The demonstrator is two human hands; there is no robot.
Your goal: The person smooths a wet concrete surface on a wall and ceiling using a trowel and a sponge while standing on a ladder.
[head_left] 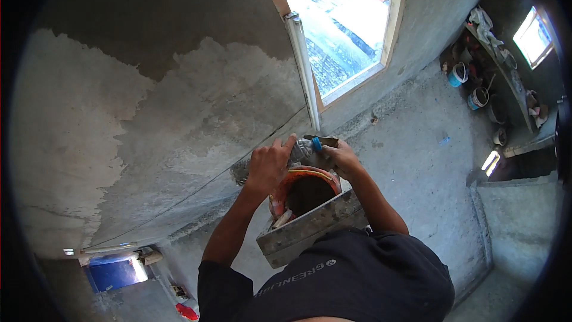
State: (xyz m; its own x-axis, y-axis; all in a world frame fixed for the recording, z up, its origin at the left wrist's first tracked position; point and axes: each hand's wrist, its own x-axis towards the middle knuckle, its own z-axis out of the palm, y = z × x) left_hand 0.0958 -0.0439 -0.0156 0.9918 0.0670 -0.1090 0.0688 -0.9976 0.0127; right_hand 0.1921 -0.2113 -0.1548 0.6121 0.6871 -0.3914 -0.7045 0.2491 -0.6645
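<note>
The bucket (305, 194) sits below both hands, between the forearms, with a wooden plank (313, 226) leaning across its near side. The left hand (269, 164) is left of the plastic bottle (304, 150); the right hand (341, 158) is on its right, by the cap end. The plastered wall (149, 131) stands behind and to the left, the window (342, 24) above the hands. A shelf (506, 77) runs far right, with small pails (457, 74) beside it

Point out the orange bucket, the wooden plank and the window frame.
orange bucket (285, 186): head view, on the rim's left side.
wooden plank (310, 226): head view, middle of its grey face.
window frame (304, 65): head view, on the white upright bar.
</note>
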